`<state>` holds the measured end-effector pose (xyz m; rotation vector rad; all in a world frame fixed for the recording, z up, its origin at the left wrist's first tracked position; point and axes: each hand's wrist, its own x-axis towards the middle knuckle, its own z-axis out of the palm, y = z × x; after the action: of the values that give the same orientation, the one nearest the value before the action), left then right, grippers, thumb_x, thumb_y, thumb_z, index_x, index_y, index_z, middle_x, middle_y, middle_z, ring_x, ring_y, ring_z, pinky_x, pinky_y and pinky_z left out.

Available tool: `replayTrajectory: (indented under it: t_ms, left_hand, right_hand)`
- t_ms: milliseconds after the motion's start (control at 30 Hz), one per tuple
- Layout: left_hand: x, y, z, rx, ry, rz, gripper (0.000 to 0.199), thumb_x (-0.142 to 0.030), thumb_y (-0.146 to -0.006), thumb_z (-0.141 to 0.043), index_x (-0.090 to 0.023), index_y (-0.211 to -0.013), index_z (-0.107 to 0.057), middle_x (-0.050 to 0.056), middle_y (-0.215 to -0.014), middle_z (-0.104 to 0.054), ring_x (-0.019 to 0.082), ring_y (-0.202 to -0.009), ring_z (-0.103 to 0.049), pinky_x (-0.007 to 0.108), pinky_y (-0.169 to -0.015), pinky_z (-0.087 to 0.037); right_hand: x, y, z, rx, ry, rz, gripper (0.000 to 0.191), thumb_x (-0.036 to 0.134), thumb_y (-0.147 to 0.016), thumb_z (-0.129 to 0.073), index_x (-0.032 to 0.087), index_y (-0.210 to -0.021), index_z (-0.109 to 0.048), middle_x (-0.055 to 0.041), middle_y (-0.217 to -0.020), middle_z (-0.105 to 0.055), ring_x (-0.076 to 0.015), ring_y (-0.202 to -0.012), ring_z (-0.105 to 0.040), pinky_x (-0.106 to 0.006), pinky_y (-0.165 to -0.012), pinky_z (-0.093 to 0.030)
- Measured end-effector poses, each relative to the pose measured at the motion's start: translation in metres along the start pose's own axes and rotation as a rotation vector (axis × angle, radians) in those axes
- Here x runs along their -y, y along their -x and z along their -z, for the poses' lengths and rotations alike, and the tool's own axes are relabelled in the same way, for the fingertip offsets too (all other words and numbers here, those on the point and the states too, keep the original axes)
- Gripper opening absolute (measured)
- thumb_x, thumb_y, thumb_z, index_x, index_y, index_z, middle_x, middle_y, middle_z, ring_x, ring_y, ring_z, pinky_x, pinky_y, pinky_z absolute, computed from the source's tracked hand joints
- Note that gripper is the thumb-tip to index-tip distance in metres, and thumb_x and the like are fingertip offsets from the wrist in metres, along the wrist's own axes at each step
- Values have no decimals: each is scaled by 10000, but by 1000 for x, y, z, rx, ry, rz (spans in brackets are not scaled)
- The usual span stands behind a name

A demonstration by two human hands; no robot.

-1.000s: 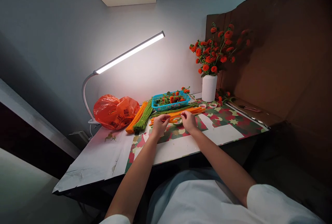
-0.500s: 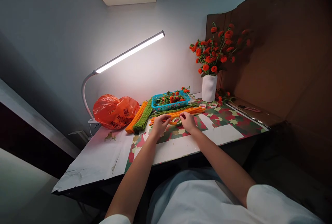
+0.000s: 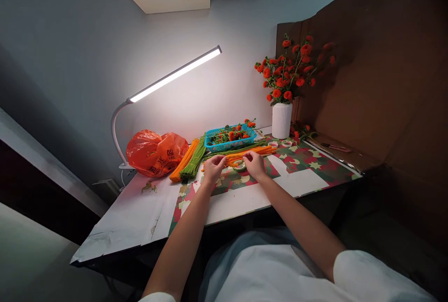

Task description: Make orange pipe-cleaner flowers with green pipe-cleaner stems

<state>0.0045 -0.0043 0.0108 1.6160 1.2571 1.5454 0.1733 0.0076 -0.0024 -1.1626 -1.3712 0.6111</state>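
Orange chenille stems (image 3: pixel 268 150) lie sideways on the counter (image 3: pixel 122 218), just beyond the two hands and partly hidden by them. Fuzzy orange also shows between the fingertips, over the pile; too small to tell whether it is a separate piece.

Left hand (image 3: pixel 214 169): grip pressed together, thumb to fingers, beside the orange. Right hand (image 3: pixel 255 164): grip likewise pressed together, facing the left, a gap between. What either one pinches, cannot tell.

Between the hands, a pale green tape roll (image 3: pixel 240 166) on the camouflage-patterned covering (image 3: pixel 297 159). Two smaller rolls (image 3: pixel 287 143) farther right. Behind the stems, a blue basket (image 3: pixel 213 145) of orange-red blooms and green stalks.

Left of it, a green stem bundle (image 3: pixel 194 162) against an orange bundle (image 3: pixel 182 165); then a red-orange plastic bag (image 3: pixel 154 153), near the lit lamp (image 3: pixel 175 75). Right rear: white ribbed vase (image 3: pixel 282 121), upright, full of orange-red flowers (image 3: pixel 285 71), brown cardboard (image 3: pixel 371 82) alongside.
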Motion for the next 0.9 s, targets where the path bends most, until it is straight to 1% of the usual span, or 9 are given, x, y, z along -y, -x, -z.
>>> replayTrajectory:
  t_ms: [167,233,300,367,400,633,700,833,900]
  left_hand:
    - [0,-3,1,-63,56,14,227,-382,-631,-692,-157,-644,-666,9,-582,-617,133,-535,-564,241,-513,-462]
    - [1,-5,2,-91,114,44,238,-389,-612,-697,-156,-636,-655,1,-571,-602,126,-528,-551,236,-502,-461]
    - [3,-6,4,-112,169,87,255,-400,-592,-704,-155,-635,-647,-6,-565,-589,124,-525,-547,238,-496,-469]
    - [4,-8,5,-122,197,123,270,-406,-575,-709,-153,-637,-643,-9,-568,-583,122,-522,-543,239,-489,-473]
    - [4,-8,5,-128,203,136,275,-408,-568,-711,-151,-636,-641,-10,-570,-581,120,-520,-542,238,-482,-471]
    - [4,-10,8,-186,221,164,265,-389,-553,-696,-146,-641,-640,-7,-572,-585,121,-525,-549,220,-461,-433]
    - [5,-11,10,-193,207,176,265,-390,-552,-689,-146,-642,-642,-3,-563,-588,123,-513,-544,215,-444,-407]
    - [11,-15,14,-183,232,183,257,-380,-546,-690,-143,-635,-648,7,-572,-611,128,-540,-558,229,-502,-426]
    - [15,-17,15,-178,239,177,254,-375,-544,-697,-142,-634,-651,9,-589,-622,129,-563,-565,240,-551,-445]
  right_hand:
    - [-1,1,-1,80,57,45,90,232,-725,-541,180,-683,-600,-38,-673,-634,-176,-627,-572,-298,-609,-447]
    - [0,2,0,54,139,128,117,236,-748,-541,182,-675,-614,-45,-695,-619,-190,-688,-559,-307,-648,-439]
    - [2,2,1,-13,248,217,129,231,-771,-541,185,-704,-642,-64,-767,-613,-218,-794,-538,-325,-711,-426]
    - [3,3,2,-51,338,250,124,226,-785,-550,191,-769,-667,-80,-859,-612,-242,-882,-510,-343,-754,-403]
    - [4,3,2,-36,366,244,123,228,-792,-553,195,-787,-671,-83,-886,-611,-248,-900,-500,-347,-759,-392]
    - [4,4,-1,222,410,176,185,232,-868,-484,194,-736,-607,-73,-896,-613,-230,-910,-479,-334,-734,-335]
    - [5,4,-3,301,391,185,201,211,-866,-470,185,-690,-564,-66,-867,-601,-212,-881,-478,-324,-737,-332]
    - [6,5,-5,577,224,272,214,188,-853,-436,178,-647,-492,-26,-760,-532,-156,-752,-476,-282,-706,-351]
    - [6,6,-5,643,151,277,205,185,-842,-424,177,-643,-475,-9,-730,-500,-140,-707,-465,-264,-664,-348]
